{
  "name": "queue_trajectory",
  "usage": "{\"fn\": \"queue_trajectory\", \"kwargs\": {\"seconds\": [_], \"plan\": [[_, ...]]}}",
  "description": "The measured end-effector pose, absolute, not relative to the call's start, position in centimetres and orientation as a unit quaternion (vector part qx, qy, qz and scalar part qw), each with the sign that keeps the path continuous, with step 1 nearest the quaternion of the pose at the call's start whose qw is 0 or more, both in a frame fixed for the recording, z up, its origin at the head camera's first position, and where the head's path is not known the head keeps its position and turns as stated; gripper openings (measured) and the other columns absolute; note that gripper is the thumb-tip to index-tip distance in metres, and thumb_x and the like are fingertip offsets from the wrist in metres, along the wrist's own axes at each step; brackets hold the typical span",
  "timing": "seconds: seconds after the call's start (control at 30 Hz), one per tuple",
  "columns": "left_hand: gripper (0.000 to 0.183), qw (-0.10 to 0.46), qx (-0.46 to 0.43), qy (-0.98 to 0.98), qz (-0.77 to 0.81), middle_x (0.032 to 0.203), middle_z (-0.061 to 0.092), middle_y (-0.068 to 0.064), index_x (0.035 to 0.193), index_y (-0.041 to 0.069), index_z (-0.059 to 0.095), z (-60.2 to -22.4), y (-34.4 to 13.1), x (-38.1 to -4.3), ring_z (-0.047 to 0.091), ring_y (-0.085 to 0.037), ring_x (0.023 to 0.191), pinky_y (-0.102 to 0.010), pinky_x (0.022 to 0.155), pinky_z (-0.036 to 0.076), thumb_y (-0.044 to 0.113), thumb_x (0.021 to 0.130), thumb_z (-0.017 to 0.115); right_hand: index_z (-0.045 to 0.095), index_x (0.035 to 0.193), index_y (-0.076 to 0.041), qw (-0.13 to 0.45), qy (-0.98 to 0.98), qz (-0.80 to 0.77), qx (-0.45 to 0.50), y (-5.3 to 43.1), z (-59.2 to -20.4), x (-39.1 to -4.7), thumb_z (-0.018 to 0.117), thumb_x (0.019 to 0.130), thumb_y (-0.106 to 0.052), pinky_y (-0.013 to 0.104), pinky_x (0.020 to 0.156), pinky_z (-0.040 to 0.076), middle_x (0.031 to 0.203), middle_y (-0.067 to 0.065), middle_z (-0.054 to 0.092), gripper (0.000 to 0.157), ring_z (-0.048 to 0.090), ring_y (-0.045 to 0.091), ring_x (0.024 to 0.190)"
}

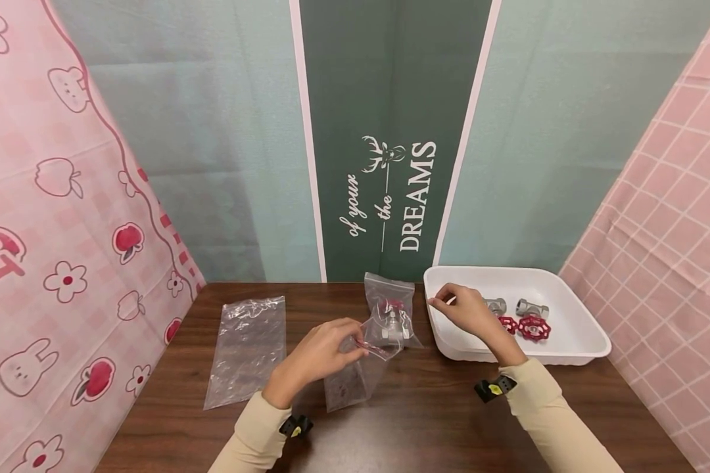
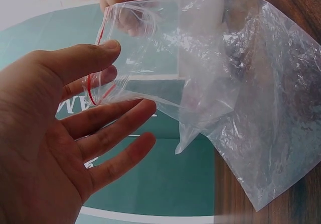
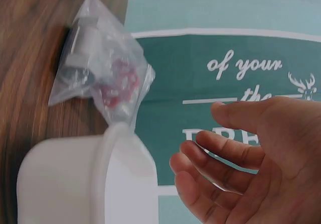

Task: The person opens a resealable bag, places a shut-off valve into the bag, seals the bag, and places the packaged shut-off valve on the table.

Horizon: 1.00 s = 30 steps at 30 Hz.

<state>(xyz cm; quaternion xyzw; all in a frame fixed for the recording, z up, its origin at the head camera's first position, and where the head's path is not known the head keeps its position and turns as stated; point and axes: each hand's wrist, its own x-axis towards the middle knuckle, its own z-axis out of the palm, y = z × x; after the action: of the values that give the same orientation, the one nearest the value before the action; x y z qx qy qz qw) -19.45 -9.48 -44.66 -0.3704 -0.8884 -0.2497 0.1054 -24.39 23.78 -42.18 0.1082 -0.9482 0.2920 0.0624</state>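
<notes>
A clear zip-lock bag (image 1: 348, 386) hangs from my left hand (image 1: 325, 348), thumb and index finger pinching its red-lined mouth. In the left wrist view the bag (image 2: 241, 58) spreads away from the fingers, and the other fingers are stretched out below. Just behind it stands a second bag (image 1: 390, 289) with a red-handled metal valve (image 1: 395, 325) inside. Over the left rim of the white tray (image 1: 580, 338) hovers my right hand (image 1: 464, 312), its fingers loosely bent around nothing. The right wrist view shows that hand (image 3: 251, 153) beside the tray's corner.
Inside the tray lie two more valves with red handwheels, one of them (image 1: 534, 318) partly beside the other (image 1: 497, 307). A flat clear bag (image 1: 248, 351) lies on the brown table (image 1: 426, 427) at the left. Cloth-covered walls (image 1: 242, 164) surround the table.
</notes>
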Motion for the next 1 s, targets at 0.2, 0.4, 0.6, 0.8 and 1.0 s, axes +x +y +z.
{"fn": "queue_trajectory", "kwargs": {"seconds": [0.2, 0.4, 0.6, 0.8, 1.0], "plan": [[0.012, 0.113, -0.383, -0.882, -0.251, 0.116, 0.076, 0.004, 0.101, 0.02, 0.071, -44.8, -9.5, -19.4, 0.07, -0.011, 0.09, -0.034, 0.079, 0.059, 0.027, 0.097, 0.08, 0.072, 0.101, -0.004, 0.054, -0.956, 0.275, 0.088, 25.1, -42.1, -24.7, 0.073, 0.102, -0.027, 0.038, 0.071, 0.056, 0.097, 0.013, 0.076, 0.023, 0.072, 0.029, 0.092], [0.012, 0.112, -0.384, -0.879, -0.258, 0.11, 0.075, 0.006, 0.1, 0.021, 0.07, -45.0, -9.5, -19.4, 0.067, -0.009, 0.087, -0.033, 0.078, 0.058, 0.024, 0.096, 0.081, 0.072, 0.103, -0.005, 0.043, -0.962, 0.256, 0.08, 26.8, -41.9, -24.9, 0.072, 0.102, -0.029, 0.037, 0.07, 0.052, 0.099, 0.013, 0.076, 0.024, 0.069, 0.026, 0.09], [0.013, 0.111, -0.382, -0.881, -0.255, 0.108, 0.075, 0.007, 0.101, 0.021, 0.07, -44.9, -9.5, -19.3, 0.067, -0.009, 0.087, -0.033, 0.078, 0.058, 0.026, 0.097, 0.081, 0.072, 0.104, -0.003, 0.036, -0.968, 0.237, 0.075, 28.2, -41.8, -25.3, 0.072, 0.102, -0.031, 0.043, 0.074, 0.055, 0.099, 0.015, 0.075, 0.028, 0.067, 0.027, 0.088], [0.012, 0.108, -0.381, -0.884, -0.25, 0.111, 0.076, 0.006, 0.101, 0.021, 0.07, -44.8, -9.6, -19.3, 0.067, -0.009, 0.087, -0.032, 0.078, 0.057, 0.029, 0.097, 0.08, 0.07, 0.106, -0.001, 0.011, -0.972, 0.226, 0.06, 29.7, -41.7, -25.7, 0.07, 0.102, -0.033, 0.042, 0.071, 0.055, 0.099, 0.018, 0.073, 0.032, 0.064, 0.025, 0.082], [0.012, 0.103, -0.381, -0.884, -0.252, 0.111, 0.076, 0.006, 0.099, 0.021, 0.07, -44.7, -9.6, -19.3, 0.063, -0.008, 0.082, -0.028, 0.074, 0.053, 0.028, 0.097, 0.08, 0.066, 0.108, 0.002, -0.014, -0.974, 0.22, 0.046, 31.1, -41.8, -26.1, 0.071, 0.101, -0.032, 0.033, 0.061, 0.049, 0.097, 0.019, 0.071, 0.036, 0.062, 0.021, 0.073]]}}
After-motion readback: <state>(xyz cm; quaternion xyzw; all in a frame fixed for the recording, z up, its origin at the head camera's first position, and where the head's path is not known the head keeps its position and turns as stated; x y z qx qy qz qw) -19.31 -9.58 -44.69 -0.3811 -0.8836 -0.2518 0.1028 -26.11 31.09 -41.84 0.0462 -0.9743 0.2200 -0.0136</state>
